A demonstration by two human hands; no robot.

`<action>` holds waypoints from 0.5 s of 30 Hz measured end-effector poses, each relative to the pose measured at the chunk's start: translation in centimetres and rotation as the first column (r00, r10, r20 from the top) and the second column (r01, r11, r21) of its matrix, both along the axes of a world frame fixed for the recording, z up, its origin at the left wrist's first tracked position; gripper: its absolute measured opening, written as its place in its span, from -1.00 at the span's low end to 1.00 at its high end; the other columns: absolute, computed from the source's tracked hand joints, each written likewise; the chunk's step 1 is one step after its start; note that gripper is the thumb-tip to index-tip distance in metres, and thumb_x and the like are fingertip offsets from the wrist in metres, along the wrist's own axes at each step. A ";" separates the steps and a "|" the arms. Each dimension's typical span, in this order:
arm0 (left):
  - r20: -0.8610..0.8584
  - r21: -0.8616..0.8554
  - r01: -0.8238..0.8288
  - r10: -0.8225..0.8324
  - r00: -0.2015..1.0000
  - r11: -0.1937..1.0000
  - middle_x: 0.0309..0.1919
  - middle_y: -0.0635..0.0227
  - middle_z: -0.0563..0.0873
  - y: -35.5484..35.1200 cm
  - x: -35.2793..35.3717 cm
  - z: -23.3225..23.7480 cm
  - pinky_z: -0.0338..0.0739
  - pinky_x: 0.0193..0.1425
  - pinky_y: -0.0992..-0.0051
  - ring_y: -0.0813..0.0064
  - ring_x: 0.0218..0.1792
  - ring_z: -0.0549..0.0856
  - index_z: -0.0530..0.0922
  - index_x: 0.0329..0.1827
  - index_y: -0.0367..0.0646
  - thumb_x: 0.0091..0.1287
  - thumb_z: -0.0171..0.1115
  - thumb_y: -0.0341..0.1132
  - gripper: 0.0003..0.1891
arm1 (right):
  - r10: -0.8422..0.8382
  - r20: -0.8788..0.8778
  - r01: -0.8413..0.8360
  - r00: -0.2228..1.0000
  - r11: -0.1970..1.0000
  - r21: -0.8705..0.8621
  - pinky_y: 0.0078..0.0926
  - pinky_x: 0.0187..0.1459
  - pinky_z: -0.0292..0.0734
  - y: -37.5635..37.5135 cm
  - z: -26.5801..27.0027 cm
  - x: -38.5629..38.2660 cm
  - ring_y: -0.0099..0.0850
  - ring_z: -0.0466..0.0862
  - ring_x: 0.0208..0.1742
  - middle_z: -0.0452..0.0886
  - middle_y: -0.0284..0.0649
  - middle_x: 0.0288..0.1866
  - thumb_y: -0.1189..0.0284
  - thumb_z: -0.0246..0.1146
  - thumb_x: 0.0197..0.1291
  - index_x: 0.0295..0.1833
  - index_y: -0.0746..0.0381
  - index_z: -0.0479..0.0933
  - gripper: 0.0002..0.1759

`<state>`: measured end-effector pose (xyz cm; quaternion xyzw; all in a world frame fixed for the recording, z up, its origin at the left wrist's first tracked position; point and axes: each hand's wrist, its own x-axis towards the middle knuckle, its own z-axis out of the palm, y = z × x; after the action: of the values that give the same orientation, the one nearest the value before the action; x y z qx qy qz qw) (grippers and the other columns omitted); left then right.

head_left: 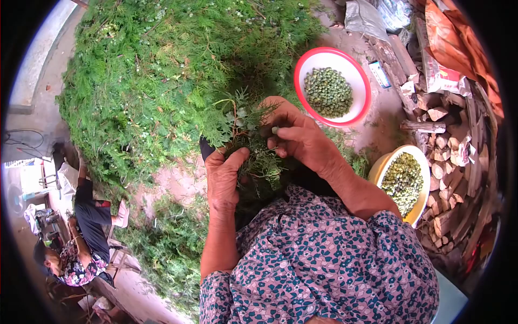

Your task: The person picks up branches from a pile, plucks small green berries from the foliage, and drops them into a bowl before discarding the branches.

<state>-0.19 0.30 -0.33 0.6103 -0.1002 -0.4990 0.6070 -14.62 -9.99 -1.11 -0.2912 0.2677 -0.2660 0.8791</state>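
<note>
My left hand (224, 170) is closed around the stems of a leafy green sprig (240, 127), held in front of my lap. Just right of the sprig, my right hand (294, 135) has its thumb and fingers pinched together on a small pale green cone (275, 130). More small cones show among the sprig's leaves. Beyond my right hand, a white basin with a red rim (366, 102) holds many round green cones.
A large heap of green branches (145, 81) fills the upper left. A yellow basin (426, 186) of cones stands at the right, beside stacked firewood (445, 178). Cut greenery (167, 243) lies at lower left. Another person (81, 248) sits at far left.
</note>
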 end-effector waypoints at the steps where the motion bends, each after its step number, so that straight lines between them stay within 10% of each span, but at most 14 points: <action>1: -0.010 0.004 0.001 -0.001 1.000 1.000 -0.46 0.50 0.64 0.0 0.0 0.0 0.36 -0.63 0.72 0.73 -0.57 0.54 0.61 -0.24 -0.19 0.09 0.21 -0.48 -0.84 | 0.003 0.022 -0.004 1.000 1.000 0.012 -0.73 -0.53 0.32 0.0 0.5 0.0 -0.62 0.48 -0.42 0.51 -0.37 -0.33 0.51 0.11 0.18 -0.09 0.28 0.47 -0.81; 15: -0.053 -0.109 0.001 -0.007 0.999 0.994 -0.37 0.40 0.67 -0.5 -1.2 0.1 0.47 -0.41 0.68 0.65 -0.44 0.59 0.58 -0.18 -0.28 0.19 0.24 -0.37 -0.81 | -0.191 -0.202 0.043 0.961 0.821 -0.570 -0.62 -0.31 0.43 0.3 -2.1 2.3 -0.62 0.52 -0.35 0.62 -0.32 -0.34 0.46 0.28 0.06 -0.14 0.35 0.56 -0.75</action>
<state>-1.43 -0.16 -0.25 0.5625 -0.1124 -0.5101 0.6409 -12.32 -9.66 -3.25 -0.5501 0.3041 -0.3475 0.6958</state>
